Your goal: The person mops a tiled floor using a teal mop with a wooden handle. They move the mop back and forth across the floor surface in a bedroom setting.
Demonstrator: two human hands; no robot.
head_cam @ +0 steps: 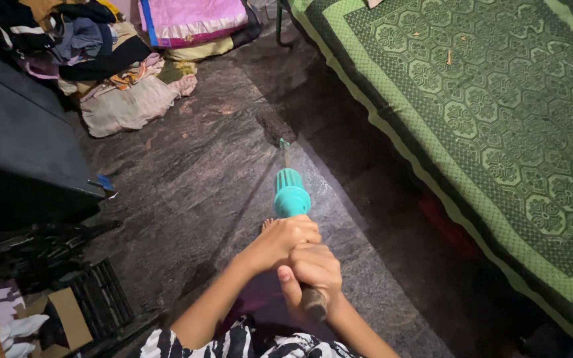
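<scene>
Over the dark stone floor (187, 179), both hands are reaching forward, left hand (285, 237) stacked above right hand (313, 270). Both are wrapping tight around the broom handle (291, 193), its teal end sticking out just past the grip.

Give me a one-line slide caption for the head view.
Both hands, left hand above right hand, grip a teal-handled broom reaching over the dark stone floor beside a green patterned bed.

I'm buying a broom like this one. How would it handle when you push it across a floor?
The broom probably feels light: slim stick, plastic teal collar. Both hands, left hand and right hand, grip its top end, so the far tip likely sways. Its bristles look soft and should bend on the stone floor.
</scene>
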